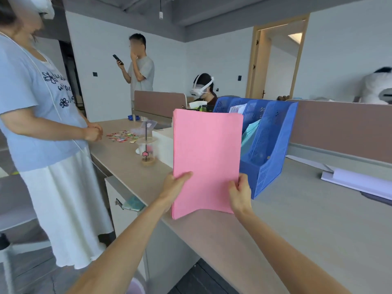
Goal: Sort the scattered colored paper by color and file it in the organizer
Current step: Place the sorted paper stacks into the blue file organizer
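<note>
Both hands, left [174, 186] and right [240, 193], grip a pink stack [206, 160] by its lower edges (held upright) above the desk [297, 219], just before the blue organizer [269, 145].

Dark script on blue shirt [25, 124], unreadable

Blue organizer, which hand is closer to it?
Right. The right hand pinches the right edge of the pink paper stack, beside the blue organizer; the left hand holds its left edge, farther away.
</note>
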Tool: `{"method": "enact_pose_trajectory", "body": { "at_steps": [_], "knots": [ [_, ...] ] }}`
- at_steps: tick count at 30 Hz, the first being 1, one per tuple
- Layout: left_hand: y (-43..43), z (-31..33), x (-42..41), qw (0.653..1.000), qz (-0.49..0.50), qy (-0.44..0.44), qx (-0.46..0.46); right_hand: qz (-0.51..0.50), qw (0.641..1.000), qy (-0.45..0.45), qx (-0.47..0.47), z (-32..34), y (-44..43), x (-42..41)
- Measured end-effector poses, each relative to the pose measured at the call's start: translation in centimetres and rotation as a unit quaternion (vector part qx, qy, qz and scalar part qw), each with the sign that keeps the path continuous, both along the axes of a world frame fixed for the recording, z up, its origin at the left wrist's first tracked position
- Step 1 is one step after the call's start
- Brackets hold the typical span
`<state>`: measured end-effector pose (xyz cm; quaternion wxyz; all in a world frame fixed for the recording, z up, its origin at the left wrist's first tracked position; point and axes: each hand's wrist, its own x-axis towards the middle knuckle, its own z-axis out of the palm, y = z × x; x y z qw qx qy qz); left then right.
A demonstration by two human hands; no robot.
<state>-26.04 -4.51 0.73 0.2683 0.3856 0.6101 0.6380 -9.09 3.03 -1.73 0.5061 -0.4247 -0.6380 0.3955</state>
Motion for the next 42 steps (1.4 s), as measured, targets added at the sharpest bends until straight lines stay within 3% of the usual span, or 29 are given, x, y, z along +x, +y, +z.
{"method": "enact_pose_trajectory", "body": {
  "at_steps": [4, 9, 15, 20, 25, 28, 33, 38, 42],
  "knots": [
    [2.5, 3.2, 1.9, 0.992, -0.006, 0.123, 0.019, -0.031, 0.999, -0.008, 0.03, 3.9, 2.2, 1.7],
    [6.6, 8.6, 5.7, 0.975, -0.018, 0.195, 0.105, -0.072, 0.995, -0.007, 0.067, 10.1, 6.8, 4.6],
    [12.1, 11.9, 8.9, 0.929, 0.012, 0.331, 0.163, -0.109, 0.983, -0.133, 0.061, 15.0, 14.4, 6.4],
    [15.0, 13.4, 9.7, 0.912, 0.031, 0.377, 0.156, -0.081, 0.965, -0.245, 0.04, 17.3, 17.7, 6.7],
    [16.2, 14.9, 11.3, 0.882, 0.055, 0.432, 0.18, -0.012, 0.975, -0.209, 0.076, 19.6, 18.7, 6.8],
    [17.5, 15.0, 12.1, 0.877, 0.053, 0.443, 0.177, 0.011, 0.986, -0.142, 0.086, 21.0, 18.6, 7.1],
    [19.0, 15.1, 12.4, 0.854, 0.064, 0.488, 0.167, 0.082, 0.997, 0.005, -0.006, 22.5, 19.7, 7.3],
    [20.1, 15.8, 12.6, 0.839, 0.066, 0.51, 0.176, 0.114, 0.993, 0.015, -0.02, 23.4, 21.3, 7.1],
    [21.6, 14.7, 13.1, 0.863, 0.008, 0.471, 0.184, 0.065, 0.998, 0.008, 0.017, 23.0, 22.6, 8.3]
  ]
}}
